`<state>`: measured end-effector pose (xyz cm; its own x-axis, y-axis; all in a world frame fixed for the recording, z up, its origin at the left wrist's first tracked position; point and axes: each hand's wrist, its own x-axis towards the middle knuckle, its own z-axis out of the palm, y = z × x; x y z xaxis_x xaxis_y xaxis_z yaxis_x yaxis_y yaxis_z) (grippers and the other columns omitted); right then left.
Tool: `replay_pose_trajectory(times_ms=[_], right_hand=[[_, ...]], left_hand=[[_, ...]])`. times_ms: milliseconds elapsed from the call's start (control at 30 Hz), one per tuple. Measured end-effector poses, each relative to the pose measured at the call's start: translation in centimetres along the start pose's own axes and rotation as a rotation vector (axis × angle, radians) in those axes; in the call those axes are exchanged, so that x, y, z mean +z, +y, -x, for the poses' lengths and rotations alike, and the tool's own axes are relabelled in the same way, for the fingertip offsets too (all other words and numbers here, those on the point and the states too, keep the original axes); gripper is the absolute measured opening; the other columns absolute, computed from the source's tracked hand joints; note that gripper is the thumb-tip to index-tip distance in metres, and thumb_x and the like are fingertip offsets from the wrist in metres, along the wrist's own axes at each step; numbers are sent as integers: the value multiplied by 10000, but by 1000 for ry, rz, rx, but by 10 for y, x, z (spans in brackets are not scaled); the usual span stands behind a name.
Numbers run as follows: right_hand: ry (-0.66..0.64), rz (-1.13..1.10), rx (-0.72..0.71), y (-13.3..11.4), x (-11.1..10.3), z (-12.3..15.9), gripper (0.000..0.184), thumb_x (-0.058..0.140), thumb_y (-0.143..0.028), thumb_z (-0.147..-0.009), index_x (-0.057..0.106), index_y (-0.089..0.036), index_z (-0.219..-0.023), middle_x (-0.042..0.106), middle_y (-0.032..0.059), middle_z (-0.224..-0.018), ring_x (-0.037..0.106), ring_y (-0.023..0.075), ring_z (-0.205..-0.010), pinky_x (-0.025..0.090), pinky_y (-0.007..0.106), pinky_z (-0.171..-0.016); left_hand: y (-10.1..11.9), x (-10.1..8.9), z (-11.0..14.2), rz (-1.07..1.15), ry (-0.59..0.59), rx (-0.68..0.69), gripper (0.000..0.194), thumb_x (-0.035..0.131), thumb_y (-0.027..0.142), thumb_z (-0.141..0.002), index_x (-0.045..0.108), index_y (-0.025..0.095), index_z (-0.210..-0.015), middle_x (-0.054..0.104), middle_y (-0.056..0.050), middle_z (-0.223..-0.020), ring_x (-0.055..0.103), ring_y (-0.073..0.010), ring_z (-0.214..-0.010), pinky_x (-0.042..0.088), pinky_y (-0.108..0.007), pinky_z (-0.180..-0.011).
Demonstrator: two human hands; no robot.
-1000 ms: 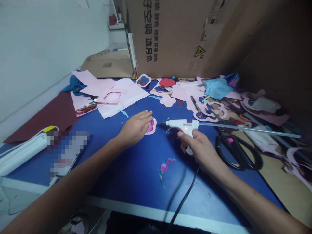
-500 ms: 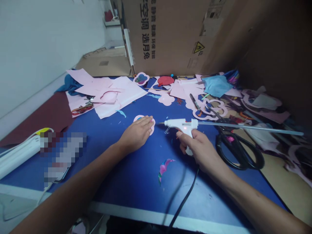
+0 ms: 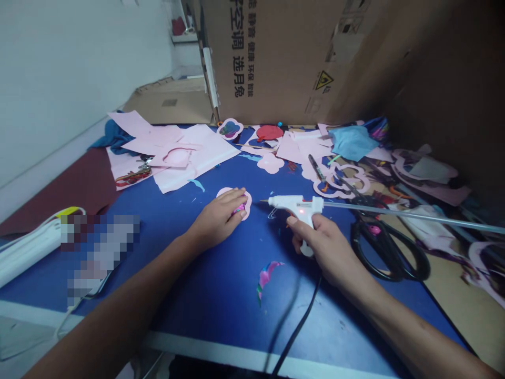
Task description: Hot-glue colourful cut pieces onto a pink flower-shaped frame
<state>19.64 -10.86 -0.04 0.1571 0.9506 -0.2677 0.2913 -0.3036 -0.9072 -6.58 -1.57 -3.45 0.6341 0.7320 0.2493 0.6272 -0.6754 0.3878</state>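
My left hand [image 3: 218, 217] lies palm down on a small pink flower-shaped cutout [image 3: 245, 202] with a colourful centre, fingers stretched flat over it on the blue table [image 3: 189, 273]. My right hand [image 3: 321, 243] is wrapped round the handle of a white glue gun [image 3: 294, 204]. Its nozzle points left at the cutout from a short gap, a red light glows on its side, and a long clear glue stick [image 3: 414, 215] juts out behind it to the right. The gun's black cord [image 3: 295, 329] runs toward me.
Black scissors [image 3: 389, 250] lie right of my right hand. Pink paper sheets [image 3: 189, 150] and cut scraps, a pen [image 3: 316, 167] and blue cloth [image 3: 351, 142] litter the far side. A cardboard box [image 3: 284, 58] stands behind. A colourful scrap [image 3: 266, 273] lies near the front; a white power strip [image 3: 27, 252] sits left.
My left hand has slid from beside the pink cutout to on top of it, pressing it flat. The right hand with the glue gun has barely shifted.
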Motion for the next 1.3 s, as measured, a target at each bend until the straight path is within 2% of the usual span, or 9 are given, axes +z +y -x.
replay_pose_trajectory(times_ms=[133, 267, 400, 567, 800, 933, 1100, 1200, 1300], right_hand=[[-10, 23, -18, 1, -1, -1, 520, 678, -727, -856, 649, -232, -697, 672, 38, -600, 571, 187, -585, 407, 326, -597], [-8, -24, -18, 8, -1, -4, 565, 694, -773, -863, 703, -213, -799, 697, 39, -618, 579, 192, -590, 404, 325, -596], [-27, -44, -22, 14, -1, -7, 583, 712, -783, -867, 714, -202, -811, 698, 43, -616, 583, 193, -594, 406, 323, -595], [-45, -28, -38, 10, -1, -5, 606, 700, -796, -863, 741, -193, -826, 709, 57, -632, 605, 206, -606, 426, 325, -595], [-33, 69, -96, 3, 4, 0, 595, 663, -781, -881, 738, -197, -797, 696, 51, -621, 602, 206, -588, 416, 324, -584], [-26, 107, -129, 4, 5, 0, 570, 657, -759, -883, 719, -207, -753, 694, 53, -625, 599, 207, -596, 419, 326, -585], [-26, 112, -122, 5, 6, 0, 582, 654, -771, -882, 719, -207, -755, 693, 53, -620, 588, 206, -585, 422, 328, -581], [-17, 121, -131, 6, 6, 0, 583, 651, -767, -883, 720, -206, -742, 687, 53, -615, 588, 206, -589, 423, 328, -584], [-16, 130, -146, 5, 7, 0, 575, 644, -755, -893, 728, -205, -747, 686, 55, -611, 595, 210, -596, 427, 328, -588]], left_hand=[[4, -11, 4, -18, 116, -26, 314, 621, 324, -1047, 747, 194, -1304, 712, -154, -1509, 648, -325, -1430, 520, -537, -1219], [16, -16, 5, -91, 76, -8, 268, 776, 373, -969, 737, 208, -1177, 763, -137, -1330, 683, -342, -1287, 564, -521, -1102], [22, -17, 5, -157, -28, -9, 163, 693, 245, -992, 724, 205, -1147, 756, -126, -1294, 678, -333, -1239, 566, -509, -1043], [15, -23, 6, -146, -44, -48, 334, 589, 72, -914, 729, 230, -1173, 753, -101, -1338, 670, -311, -1289, 551, -508, -1110], [19, -14, 10, -114, 59, -97, 225, 696, 233, -959, 741, 221, -1179, 769, -121, -1300, 693, -344, -1260, 562, -543, -1131], [16, -18, 8, -19, 63, -48, 299, 568, 217, -1035, 758, 218, -1266, 760, -113, -1402, 666, -312, -1370, 536, -515, -1202], [-4, -27, 2, 10, 43, -31, 463, 440, 221, -1079, 697, 200, -1464, 672, -109, -1589, 564, -292, -1537, 439, -547, -1310], [-14, -19, -1, 1, -36, -33, 542, 395, 261, -1108, 580, 134, -1602, 540, -147, -1711, 454, -276, -1632, 357, -530, -1365], [-18, -9, -4, -6, -112, 11, 555, 380, 267, -1118, 550, 137, -1631, 480, -137, -1753, 397, -245, -1666, 294, -492, -1394]])
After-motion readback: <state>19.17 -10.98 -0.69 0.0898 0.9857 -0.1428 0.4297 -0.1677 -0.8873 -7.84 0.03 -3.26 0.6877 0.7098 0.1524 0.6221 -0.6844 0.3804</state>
